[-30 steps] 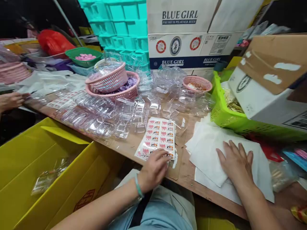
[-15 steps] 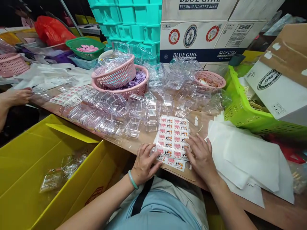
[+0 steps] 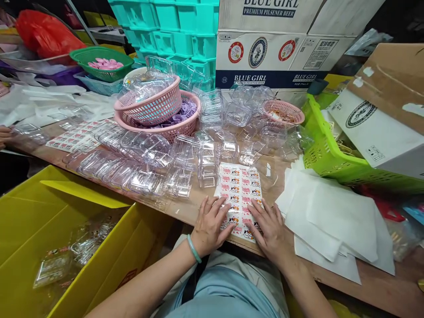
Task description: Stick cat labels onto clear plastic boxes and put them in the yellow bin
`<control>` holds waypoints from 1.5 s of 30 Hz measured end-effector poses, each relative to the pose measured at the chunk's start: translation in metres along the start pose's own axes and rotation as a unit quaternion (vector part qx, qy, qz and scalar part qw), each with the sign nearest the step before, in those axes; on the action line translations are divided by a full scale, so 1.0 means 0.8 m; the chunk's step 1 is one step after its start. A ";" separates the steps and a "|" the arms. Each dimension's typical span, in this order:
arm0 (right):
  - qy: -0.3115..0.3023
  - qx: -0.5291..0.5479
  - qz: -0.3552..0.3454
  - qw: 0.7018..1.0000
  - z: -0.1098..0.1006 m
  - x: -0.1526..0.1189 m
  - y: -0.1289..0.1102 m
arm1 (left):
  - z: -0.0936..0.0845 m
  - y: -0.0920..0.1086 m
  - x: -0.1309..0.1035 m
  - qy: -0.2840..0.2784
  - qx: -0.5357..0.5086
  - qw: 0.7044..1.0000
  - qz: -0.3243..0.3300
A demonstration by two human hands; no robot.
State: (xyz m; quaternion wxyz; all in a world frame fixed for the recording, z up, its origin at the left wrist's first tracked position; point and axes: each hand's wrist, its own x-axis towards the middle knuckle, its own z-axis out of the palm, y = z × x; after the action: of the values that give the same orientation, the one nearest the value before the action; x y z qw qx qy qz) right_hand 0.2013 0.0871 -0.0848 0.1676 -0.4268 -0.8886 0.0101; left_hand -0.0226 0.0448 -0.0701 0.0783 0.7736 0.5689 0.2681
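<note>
A stack of sticker sheets [image 3: 240, 185], printed with cartoon cats and pink lettering, lies at the table's front edge. My left hand [image 3: 213, 223] rests flat on its left side, fingers spread, a pale green bangle on the wrist. On the right side of the sheets lies my right hand [image 3: 268, 227], its fingers stretched out. Neither hand grips anything. Just beyond the sheets, clear plastic shells [image 3: 208, 165] stand in rows that run off to the left. White backing papers [image 3: 326, 221] lie in a loose pile right of my right hand.
Pink baskets [image 3: 159, 104] with purple pieces and clear shells stand behind the rows. A green crate [image 3: 326, 148] and beer cartons [image 3: 258, 48] bound the right and back. Below the table at left is a yellow box [image 3: 23, 247] with packed pieces. A person's hand [image 3: 4, 136] shows at far left.
The view has shifted a little to the right. Both hands have slid inward over the sticker sheets, and the lower sheet that stuck out at the front now lines up with the rest.
</note>
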 end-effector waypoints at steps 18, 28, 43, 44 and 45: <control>-0.011 -0.005 -0.011 1.000 -0.014 -0.009 0.007 | 0.026 0.000 0.062 -0.020 -0.016 0.999 -0.024; 0.042 0.071 0.002 0.997 -0.028 0.017 0.013 | 0.050 0.003 0.109 -0.075 0.003 0.996 -0.039; 0.091 -0.019 0.249 0.964 -0.029 0.087 0.121 | 0.030 0.003 0.074 -0.036 -0.139 0.989 -0.035; 0.102 -0.037 0.229 0.967 -0.032 0.080 0.108 | 0.023 0.005 0.065 -0.015 -0.190 0.981 -0.044; 0.107 -0.039 0.194 0.974 -0.035 0.074 0.089 | 0.016 0.007 0.057 0.005 -0.239 0.969 -0.065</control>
State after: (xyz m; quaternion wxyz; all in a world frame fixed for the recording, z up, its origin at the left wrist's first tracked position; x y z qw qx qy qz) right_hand 0.2295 0.1740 -0.0531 0.2400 -0.5959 -0.7654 -0.0382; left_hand -0.0023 0.0871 -0.0639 0.2751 0.6925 0.5379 0.3942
